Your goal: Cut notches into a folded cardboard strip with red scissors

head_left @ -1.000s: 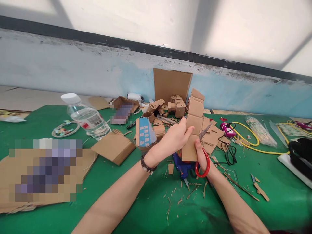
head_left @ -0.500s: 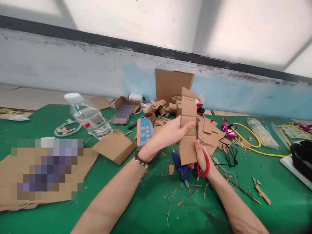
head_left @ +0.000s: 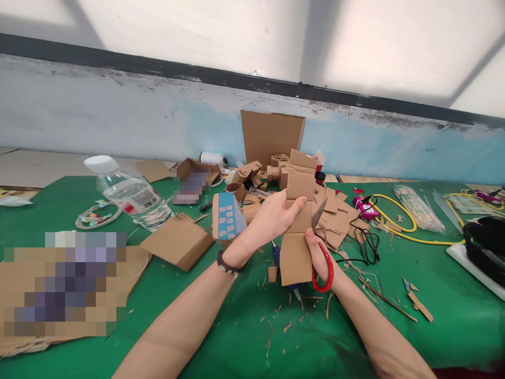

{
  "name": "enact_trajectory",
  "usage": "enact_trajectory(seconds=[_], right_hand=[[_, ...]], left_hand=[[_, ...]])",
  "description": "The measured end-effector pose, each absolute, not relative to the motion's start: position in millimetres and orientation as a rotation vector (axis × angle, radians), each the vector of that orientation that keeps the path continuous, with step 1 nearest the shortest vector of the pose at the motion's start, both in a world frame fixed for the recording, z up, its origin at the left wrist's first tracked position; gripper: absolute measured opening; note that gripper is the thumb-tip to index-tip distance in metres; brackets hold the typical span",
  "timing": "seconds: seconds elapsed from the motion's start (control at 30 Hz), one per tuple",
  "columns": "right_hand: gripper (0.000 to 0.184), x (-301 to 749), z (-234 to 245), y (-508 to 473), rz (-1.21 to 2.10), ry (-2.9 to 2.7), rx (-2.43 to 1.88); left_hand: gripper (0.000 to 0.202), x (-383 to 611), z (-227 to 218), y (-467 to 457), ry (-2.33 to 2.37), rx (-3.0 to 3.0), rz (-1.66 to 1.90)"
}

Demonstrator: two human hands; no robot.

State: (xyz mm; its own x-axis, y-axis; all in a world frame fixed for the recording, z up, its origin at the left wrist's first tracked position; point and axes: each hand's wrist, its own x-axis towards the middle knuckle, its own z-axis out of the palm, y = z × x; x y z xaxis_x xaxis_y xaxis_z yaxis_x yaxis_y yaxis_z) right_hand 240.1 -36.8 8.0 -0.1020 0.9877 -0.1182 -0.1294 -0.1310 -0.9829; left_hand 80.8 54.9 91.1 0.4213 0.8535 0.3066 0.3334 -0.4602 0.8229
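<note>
My left hand point(head_left: 272, 218) grips a tall strip of creased brown cardboard point(head_left: 296, 247) upright above the green table, thumb across its front. My right hand point(head_left: 319, 258) is closed in the red handles of a pair of scissors point(head_left: 321, 247). The blades stand parted at the strip's right edge, about halfway up. A blue glue gun point(head_left: 278, 258) lies on the table just behind and below the strip, mostly hidden by it.
Cardboard models and offcuts point(head_left: 272, 173) pile up behind my hands before an upright cardboard sheet point(head_left: 272, 131). A water bottle point(head_left: 128, 192) lies at the left, a flat cardboard piece point(head_left: 177, 242) beside it. Yellow and black cables point(head_left: 394, 226) run at the right. Scraps litter the green mat point(head_left: 236, 337).
The scissor blades closed against the strip's edge half a second ago and have parted again. The strip has dropped slightly lower and leftward with both hands.
</note>
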Motion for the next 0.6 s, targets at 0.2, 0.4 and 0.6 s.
enact_trajectory(seconds=[0.2,0.4,0.6], right_hand=[[0.081,238.7,8.9,-37.2,1.423,-1.121,-1.153],[0.080,236.3,8.7,-39.0,1.403,-1.081,-1.217],[0.086,240.1,8.2,-35.0,1.380,-1.136,-1.249]], left_hand=[[0.046,80.9,94.6,51.4,1.057,2.023,0.937],[0.039,79.5,96.2,51.9,1.053,2.057,0.942],[0.039,78.4,93.5,53.4,1.056,2.082,0.901]])
